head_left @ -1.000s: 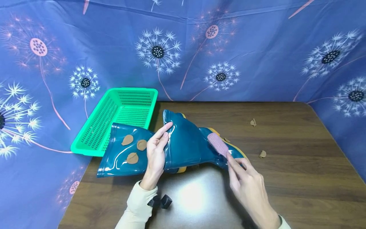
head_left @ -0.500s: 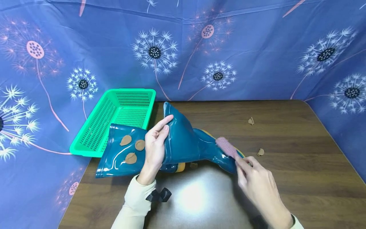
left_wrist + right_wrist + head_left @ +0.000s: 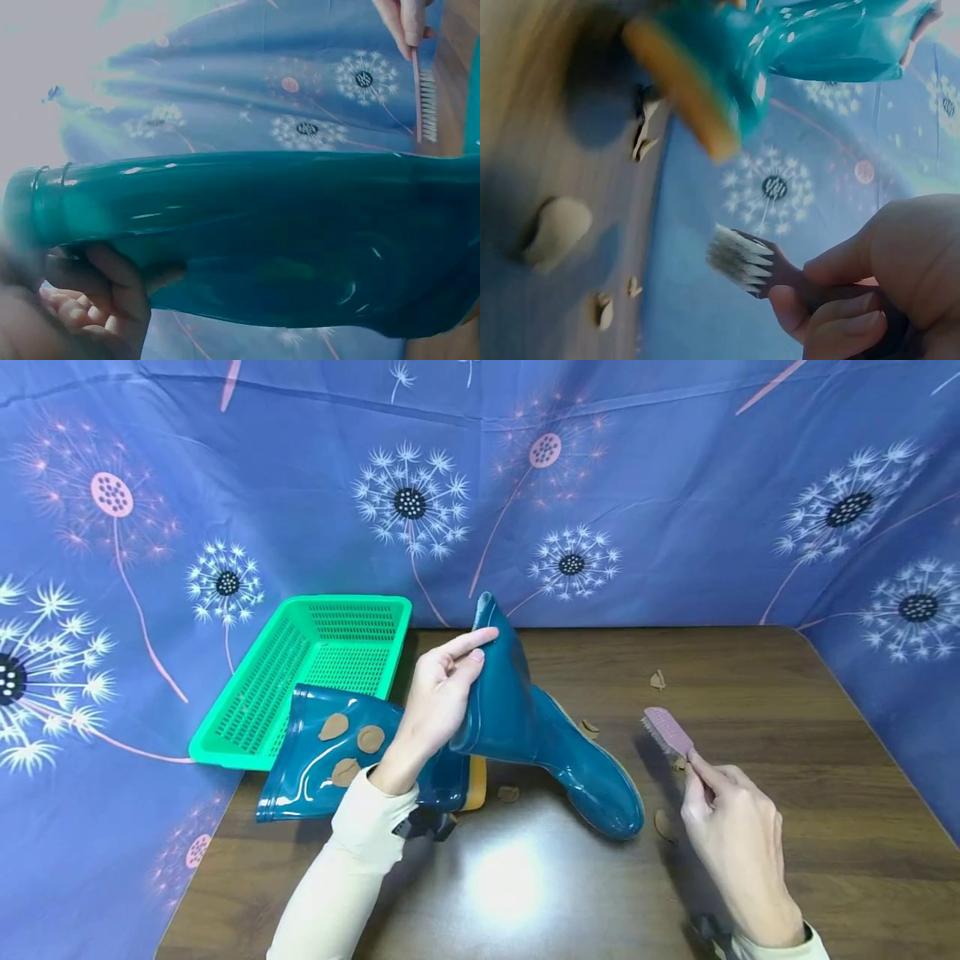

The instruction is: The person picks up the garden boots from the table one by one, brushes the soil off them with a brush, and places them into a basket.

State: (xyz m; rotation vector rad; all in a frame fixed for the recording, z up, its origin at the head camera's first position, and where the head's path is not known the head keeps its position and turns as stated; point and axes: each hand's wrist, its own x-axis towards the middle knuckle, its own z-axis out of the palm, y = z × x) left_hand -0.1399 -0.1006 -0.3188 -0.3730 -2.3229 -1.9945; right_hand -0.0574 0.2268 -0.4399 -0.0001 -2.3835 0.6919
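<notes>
By its upper shaft, a blue-green rubber boot hangs in my left hand, toe slanting down to the right over the table. My thumb and forefinger lie on the outer side of the shaft; the left wrist view shows other fingers curled at the boot's top end. To the right, my right hand grips the handle of a pink bristle brush, which is apart from the boot. In the right wrist view the brush's pale bristles face away from my palm.
A second rubber boot lies on its side at the left, with brown flat lumps on its shaft. Behind it stands a green plastic basket. Several brown bits lie on the wooden table. A dandelion-print cloth hangs behind.
My left hand has lifted the boot and moved right, tilting its toe downward. The brush has come off the boot's foot and moved right. Another brown bit shows on the table near the toe.
</notes>
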